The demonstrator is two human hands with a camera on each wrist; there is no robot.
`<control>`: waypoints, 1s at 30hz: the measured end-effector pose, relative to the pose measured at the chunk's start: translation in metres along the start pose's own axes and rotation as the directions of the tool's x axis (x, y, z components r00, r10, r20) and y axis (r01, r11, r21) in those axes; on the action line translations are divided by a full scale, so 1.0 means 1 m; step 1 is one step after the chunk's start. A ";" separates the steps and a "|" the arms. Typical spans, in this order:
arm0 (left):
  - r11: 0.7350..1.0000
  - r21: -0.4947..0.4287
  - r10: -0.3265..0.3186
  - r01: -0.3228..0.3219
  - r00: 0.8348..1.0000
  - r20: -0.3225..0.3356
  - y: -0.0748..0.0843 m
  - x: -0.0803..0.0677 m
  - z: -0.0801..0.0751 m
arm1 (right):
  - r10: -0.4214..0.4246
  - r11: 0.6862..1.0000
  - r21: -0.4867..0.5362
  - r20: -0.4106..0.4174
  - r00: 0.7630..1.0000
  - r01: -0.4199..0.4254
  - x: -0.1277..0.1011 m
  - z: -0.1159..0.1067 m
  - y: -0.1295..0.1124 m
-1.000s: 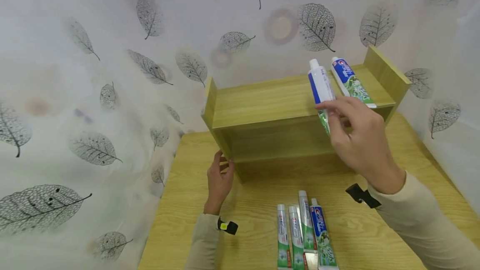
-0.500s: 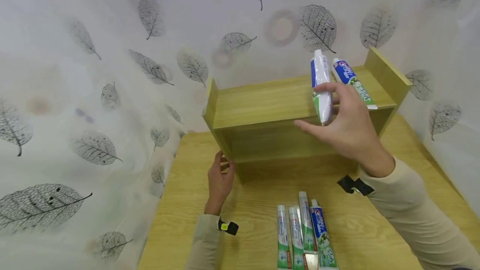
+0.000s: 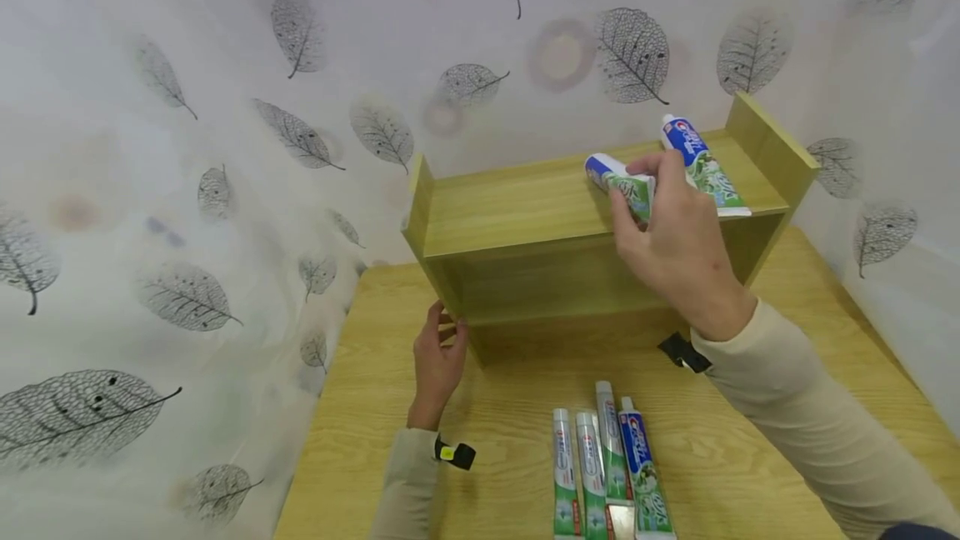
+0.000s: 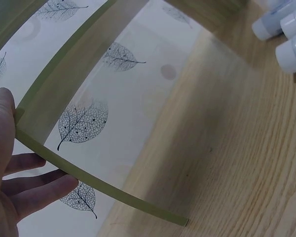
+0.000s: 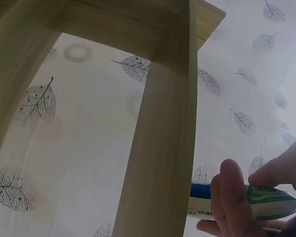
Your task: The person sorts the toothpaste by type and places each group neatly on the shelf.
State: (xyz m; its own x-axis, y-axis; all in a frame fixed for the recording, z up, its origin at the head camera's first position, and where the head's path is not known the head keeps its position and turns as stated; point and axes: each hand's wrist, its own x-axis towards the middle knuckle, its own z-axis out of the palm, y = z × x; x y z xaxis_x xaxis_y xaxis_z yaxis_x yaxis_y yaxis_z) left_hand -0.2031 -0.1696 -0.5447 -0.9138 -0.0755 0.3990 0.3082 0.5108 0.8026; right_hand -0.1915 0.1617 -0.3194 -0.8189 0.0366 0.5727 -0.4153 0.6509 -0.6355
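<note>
My right hand (image 3: 675,248) pinches a blue, white and green toothpaste tube (image 3: 628,187) between thumb and fingers, above the top board of a wooden shelf (image 3: 517,207). The tube lies tilted, its cap end hidden from me. In the right wrist view the tube (image 5: 274,202) shows beyond the board's edge, the fingers across its middle. To its right a matching toothpaste tube (image 3: 697,161) rests on the top board, cap towards the wall. My left hand (image 3: 438,361) grips the shelf's left side panel; in the left wrist view the thumb and fingers lie on either side of the panel edge (image 4: 89,177).
On the wooden table (image 3: 360,432), in front of the shelf, lie several toothpaste tubes: green-and-white ones (image 3: 564,473) and a blue-and-green one (image 3: 643,465). A leaf-patterned sheet (image 3: 300,190) hangs behind and beside the table. The shelf's right side panel (image 3: 772,140) rises past the top board.
My right hand has moved left and turned the toothpaste tube from near upright to lying tilted, lower over the top board, its printed front now showing. The left hand stays at the side panel.
</note>
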 end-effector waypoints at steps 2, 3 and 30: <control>1.000 -0.001 -0.005 0.005 1.000 0.006 0.000 0.000 0.001 | -0.018 0.998 -0.059 -0.025 1.000 0.017 0.002 0.001 0.001; 1.000 -0.001 -0.008 0.008 1.000 0.009 0.000 0.000 0.001 | -0.024 0.996 -0.088 -0.031 0.999 0.021 0.002 0.000 0.001; 1.000 0.002 -0.014 0.014 1.000 0.010 0.000 0.000 -0.002 | -0.138 0.921 -0.360 0.053 0.989 0.148 -0.013 -0.004 0.002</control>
State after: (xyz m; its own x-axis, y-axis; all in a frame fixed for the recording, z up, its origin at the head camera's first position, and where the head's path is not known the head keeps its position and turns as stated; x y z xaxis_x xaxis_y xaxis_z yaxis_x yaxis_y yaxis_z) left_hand -0.2029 -0.1716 -0.5436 -0.9207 -0.0738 0.3833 0.2950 0.5114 0.8071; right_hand -0.1795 0.1658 -0.3259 -0.7740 -0.0938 0.6262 -0.3607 0.8782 -0.3142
